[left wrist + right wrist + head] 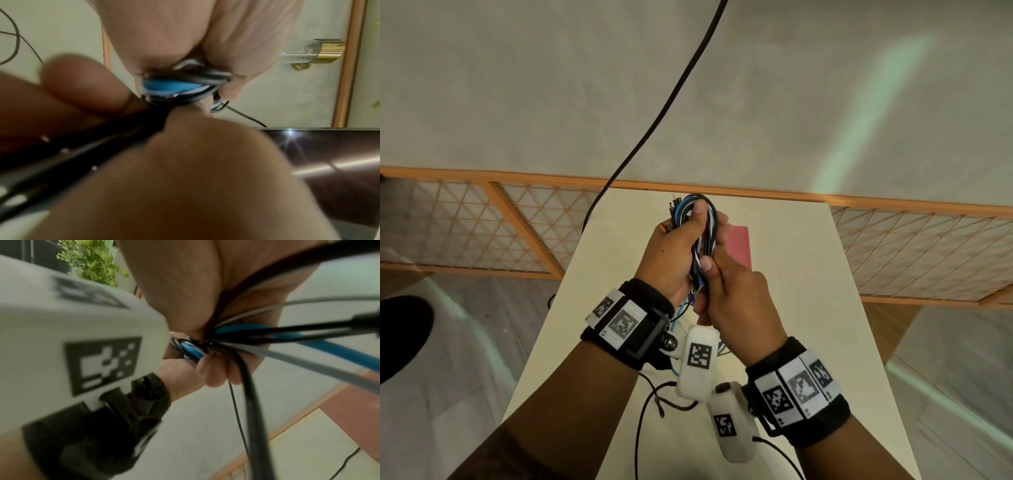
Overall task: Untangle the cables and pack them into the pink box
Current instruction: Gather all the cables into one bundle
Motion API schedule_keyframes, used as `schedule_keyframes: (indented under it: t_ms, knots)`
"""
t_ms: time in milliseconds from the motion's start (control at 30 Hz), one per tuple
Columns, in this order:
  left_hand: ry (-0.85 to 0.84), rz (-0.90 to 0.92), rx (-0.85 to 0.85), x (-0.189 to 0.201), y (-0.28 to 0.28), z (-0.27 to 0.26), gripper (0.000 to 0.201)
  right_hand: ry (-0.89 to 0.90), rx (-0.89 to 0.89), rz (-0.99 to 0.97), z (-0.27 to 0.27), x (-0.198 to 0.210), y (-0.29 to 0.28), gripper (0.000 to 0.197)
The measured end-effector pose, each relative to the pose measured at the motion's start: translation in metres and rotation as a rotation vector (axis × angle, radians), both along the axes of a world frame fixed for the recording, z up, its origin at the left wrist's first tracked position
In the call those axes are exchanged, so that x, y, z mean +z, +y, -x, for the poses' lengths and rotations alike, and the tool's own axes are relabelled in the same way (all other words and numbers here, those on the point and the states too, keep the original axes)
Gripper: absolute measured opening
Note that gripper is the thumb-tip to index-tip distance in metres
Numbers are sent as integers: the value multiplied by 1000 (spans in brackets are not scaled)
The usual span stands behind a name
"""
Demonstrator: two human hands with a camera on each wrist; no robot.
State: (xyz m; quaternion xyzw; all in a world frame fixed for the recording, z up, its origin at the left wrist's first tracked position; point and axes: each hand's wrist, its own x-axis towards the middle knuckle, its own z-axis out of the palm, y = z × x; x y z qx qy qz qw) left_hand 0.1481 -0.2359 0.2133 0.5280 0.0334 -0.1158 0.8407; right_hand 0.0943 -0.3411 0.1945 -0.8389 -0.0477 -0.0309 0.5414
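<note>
A looped bundle of black, blue and white cables (pixel 702 236) is held up above the white table (pixel 801 260). My left hand (pixel 681 246) grips the upper part of the bundle, thumb pressed across the loops, with plug ends (pixel 674 205) sticking out at the top left. My right hand (pixel 726 284) grips the lower part, thumb on the strands. The pink box (pixel 739 245) lies on the table just behind my right hand, mostly hidden. In the left wrist view the cable bundle (pixel 180 84) is squeezed between fingers. In the right wrist view loose cable strands (pixel 287 344) fan out from the fist.
A thick black cable (pixel 671 99) runs from the top of view down past the table's left edge. Thin dark wires (pixel 654 401) lie on the near table between my wrists. A wooden lattice rail (pixel 482 222) stands behind the table. The floor (pixel 465 359) lies on both sides.
</note>
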Motion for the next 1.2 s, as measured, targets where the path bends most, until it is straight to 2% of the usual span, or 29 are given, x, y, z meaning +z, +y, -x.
schedule_keyframes:
  t_ms: [133,233,267,300,333,367,400,567,633,733,833,967,1100,1200]
  knots:
    - [-42,36,22,6,-1,-2,37,32,97,-87,3,-1,-3,56]
    - [-38,150,115,22,9,-13,38,75,132,-37,7,-12,-16,85]
    - [-35,161,137,29,15,-18,39,109,148,-13,10,-17,-22,87]
    - [-37,159,148,36,21,-22,40,136,174,3,12,-22,-26,77]
    - [-47,147,148,43,26,-25,41,160,195,-3,14,-26,-31,55]
    - [-67,128,139,48,29,-27,41,186,207,-67,14,-29,-35,28]
    - [-97,97,127,52,30,-27,40,228,226,-159,15,-29,-38,10]
    - [-302,-346,164,44,30,-28,36,323,277,-304,17,-21,-48,29]
    - [-314,-433,150,33,32,-29,36,303,250,-334,16,-13,-52,32]
    - [-273,-516,130,13,32,-28,38,196,201,-231,11,-5,-54,29]
    - [-216,-564,63,-1,28,-22,41,115,145,-176,5,-2,-54,36]
    - [-232,-614,-110,-11,24,-10,41,83,104,-113,-5,5,-54,48]
    - [-237,-529,-266,-19,22,-1,43,128,81,-188,-14,14,-52,47]
    - [-200,-417,-329,-27,24,-3,71,177,78,-228,-18,19,-51,48]
